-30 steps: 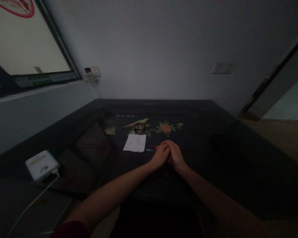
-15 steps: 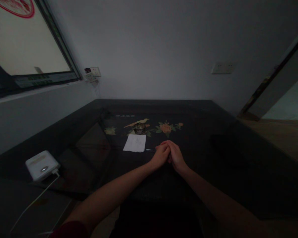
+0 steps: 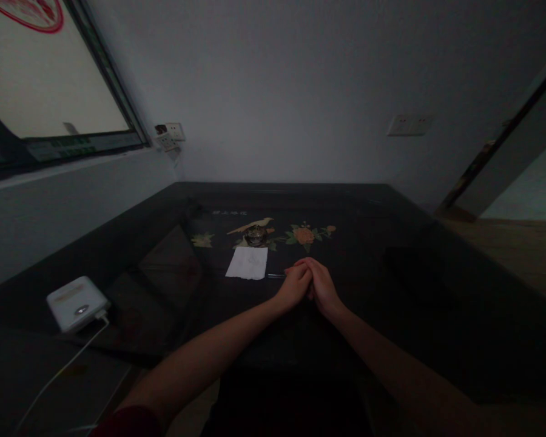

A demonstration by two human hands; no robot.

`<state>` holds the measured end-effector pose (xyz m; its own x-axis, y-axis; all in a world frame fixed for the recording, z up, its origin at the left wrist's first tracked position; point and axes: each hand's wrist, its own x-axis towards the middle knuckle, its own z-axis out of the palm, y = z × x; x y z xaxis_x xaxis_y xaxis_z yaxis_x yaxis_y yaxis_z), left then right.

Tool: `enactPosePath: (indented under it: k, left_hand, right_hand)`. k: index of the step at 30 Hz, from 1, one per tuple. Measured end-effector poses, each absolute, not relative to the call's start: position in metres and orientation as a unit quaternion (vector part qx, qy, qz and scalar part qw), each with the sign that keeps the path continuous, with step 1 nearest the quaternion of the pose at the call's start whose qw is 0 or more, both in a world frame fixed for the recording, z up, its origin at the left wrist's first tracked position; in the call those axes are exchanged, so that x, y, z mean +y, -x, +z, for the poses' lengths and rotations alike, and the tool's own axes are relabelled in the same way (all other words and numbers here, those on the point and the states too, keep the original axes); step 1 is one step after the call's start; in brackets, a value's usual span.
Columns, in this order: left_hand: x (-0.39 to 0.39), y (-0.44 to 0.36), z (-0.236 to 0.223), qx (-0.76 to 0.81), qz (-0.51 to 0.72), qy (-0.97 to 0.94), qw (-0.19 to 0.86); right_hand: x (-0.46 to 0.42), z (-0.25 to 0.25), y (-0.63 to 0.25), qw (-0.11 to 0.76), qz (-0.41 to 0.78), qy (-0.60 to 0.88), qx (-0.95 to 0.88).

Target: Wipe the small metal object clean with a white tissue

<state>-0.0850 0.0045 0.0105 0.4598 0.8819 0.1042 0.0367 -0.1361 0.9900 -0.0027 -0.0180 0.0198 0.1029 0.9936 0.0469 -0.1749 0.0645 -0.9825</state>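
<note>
My left hand (image 3: pixel 295 286) and my right hand (image 3: pixel 323 286) are clasped together on the dark table (image 3: pixel 273 349), the fingers folded against each other. No object shows in either hand, though the space between the palms is hidden. Just left of the fingers lies a thin, dark, pen-like stick (image 3: pixel 276 276) with a pale shine, its right end close to my left hand. A white sheet of paper (image 3: pixel 247 263) lies flat beyond it to the left. Behind the paper sits a small, round, shiny, dark object (image 3: pixel 256 235), its kind unclear in the dim light.
On the left stands a white box-like device (image 3: pixel 78 303) with a white cable (image 3: pixel 61 370) running down toward me. A flat dark shape (image 3: pixel 418 276) lies at the right. The tabletop carries a bird and flower print (image 3: pixel 304 235). A wall (image 3: pixel 282 91) borders the table's far edge.
</note>
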Motion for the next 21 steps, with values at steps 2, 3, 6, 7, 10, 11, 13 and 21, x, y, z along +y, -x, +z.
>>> enactPosePath:
  k: [2,3,6,7,10,11,13,21]
  left_hand:
    - [0.0038,0.0851,0.0119,0.352,0.379,-0.65,0.556]
    - [0.0036,0.085,0.0124,0.353,0.378,-0.65,0.556]
    - [0.0035,0.0847,0.0126,0.36,0.377,-0.65,0.553]
    - [0.0037,0.0846,0.0123,0.361,0.376,-0.65,0.553]
    - [0.0043,0.0843,0.0111,0.357,0.372,-0.648,0.56]
    - [0.0044,0.0842,0.0109,0.355,0.372,-0.648,0.562]
    - [0.0043,0.0841,0.011,0.353,0.374,-0.648,0.562]
    - [0.0045,0.0852,0.0105,0.35,0.379,-0.653,0.555]
  right_hand:
    - [-0.0178,0.019,0.0024,0.58,0.505,0.46,-0.444]
    - [-0.0176,0.0183,0.0023,0.58,0.504,0.458,-0.446]
    - [-0.0166,0.0161,0.0019,0.58,0.503,0.459,-0.447]
    - [-0.0164,0.0155,0.0018,0.58,0.502,0.46,-0.447]
    - [-0.0161,0.0152,0.0017,0.58,0.502,0.462,-0.446]
    - [-0.0163,0.0155,0.0017,0.581,0.501,0.461,-0.446]
    - [-0.0169,0.0165,0.0019,0.58,0.501,0.461,-0.447]
    - [-0.0165,0.0162,0.0013,0.588,0.496,0.451,-0.454]
